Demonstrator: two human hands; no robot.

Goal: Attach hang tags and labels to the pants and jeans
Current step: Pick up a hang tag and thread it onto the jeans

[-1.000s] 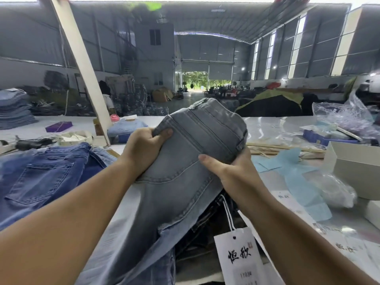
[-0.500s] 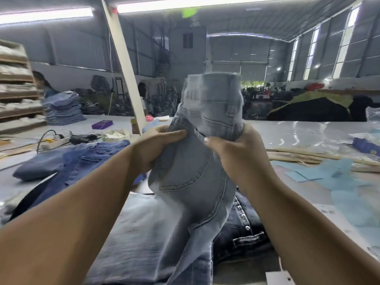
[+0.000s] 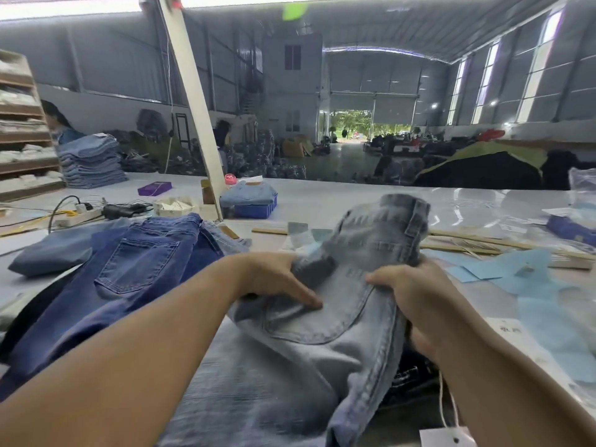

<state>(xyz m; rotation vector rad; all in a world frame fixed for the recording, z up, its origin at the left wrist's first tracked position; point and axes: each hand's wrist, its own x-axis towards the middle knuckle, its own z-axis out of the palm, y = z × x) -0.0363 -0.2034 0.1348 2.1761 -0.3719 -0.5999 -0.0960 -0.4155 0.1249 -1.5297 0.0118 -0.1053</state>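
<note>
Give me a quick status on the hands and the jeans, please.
Left hand and right hand both grip the light jeans, waistband end up. Hang tag on its string by the right forearm. Nothing in the way.

2 hands show: the left hand [image 3: 274, 282] and the right hand [image 3: 416, 295]. 1 light jeans [image 3: 338, 317] lies under them. 1 dark-blue jeans [image 3: 135, 269] lies to the left, with 1 folded denim piece [image 3: 48, 256] beside it. 1 jeans stack [image 3: 92, 161] stands far left. 1 blue crate [image 3: 258, 209] holds 1 folded pair [image 3: 246, 191]. 1 purple box [image 3: 154, 188], 1 power strip [image 3: 77, 216] and 1 white tag [image 3: 446, 438] on 1 string [image 3: 443, 404] are visible. The blue paper pieces [image 3: 503, 269] overlap; their number is unclear.
</note>
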